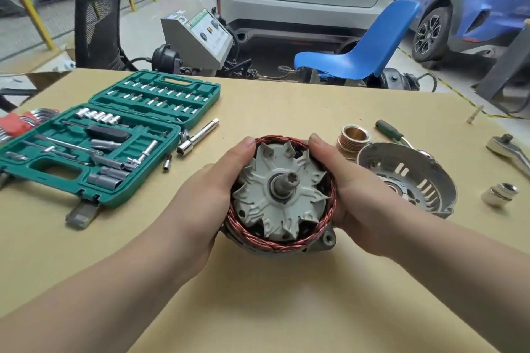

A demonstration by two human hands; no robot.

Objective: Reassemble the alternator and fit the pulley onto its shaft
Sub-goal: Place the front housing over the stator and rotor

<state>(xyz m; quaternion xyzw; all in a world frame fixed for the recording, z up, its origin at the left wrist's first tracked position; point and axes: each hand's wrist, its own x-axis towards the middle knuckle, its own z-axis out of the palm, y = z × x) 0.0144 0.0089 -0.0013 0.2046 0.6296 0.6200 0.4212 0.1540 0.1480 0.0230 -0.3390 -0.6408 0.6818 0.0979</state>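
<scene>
In the centre of the frame both hands hold the half-built alternator [279, 198] on the table [286, 309]. The left hand [212, 180] curls around its left side and the right hand [344, 180] around its right side, with the fingertips over the copper winding [275, 246] at the upper rim; the fingers are bent to the round body, not stretched. The shaft [285, 182] stands up from the middle of the grey rotor fan and points toward the camera, so its long axis is nearly vertical and its end is free. The front cover [415, 178] lies just to the right of the right hand, open side up, and the pulley [354, 137] stands behind it, in the upper right from the alternator. Both parts are clearly nearer to the right hand. I judge that the cover must go over the shaft first, then the pulley. The nut [500, 193] waits further right.
</scene>
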